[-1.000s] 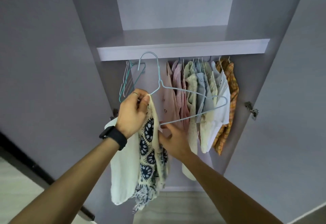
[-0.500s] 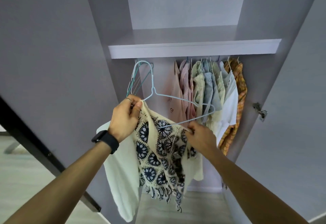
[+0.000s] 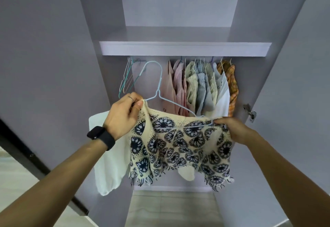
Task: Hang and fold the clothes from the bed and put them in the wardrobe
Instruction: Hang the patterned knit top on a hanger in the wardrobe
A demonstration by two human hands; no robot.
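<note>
A cream knitted top (image 3: 180,148) with dark blue flower rounds and a fringed hem is spread across a pale blue wire hanger (image 3: 159,91), held up in front of the open wardrobe. My left hand (image 3: 123,115) pinches the top's left shoulder together with the hanger's left end. Over at the hanger's right end, my right hand (image 3: 234,130) grips the top's other shoulder. A plain white garment (image 3: 110,164) hangs from under my left wrist. The hanger's hook points up, below the shelf (image 3: 185,48).
Several shirts (image 3: 201,87) hang on the rail at the right half of the wardrobe. Bare wire hangers (image 3: 126,78) hang at the rail's left end. Wardrobe doors stand open on both sides, with a metal hinge (image 3: 250,110) on the right one. Tiled floor lies below.
My right hand has pulled the patterned top out to the right along the hanger, so it now hangs spread wide instead of bunched under my left hand. The view has shifted left.
</note>
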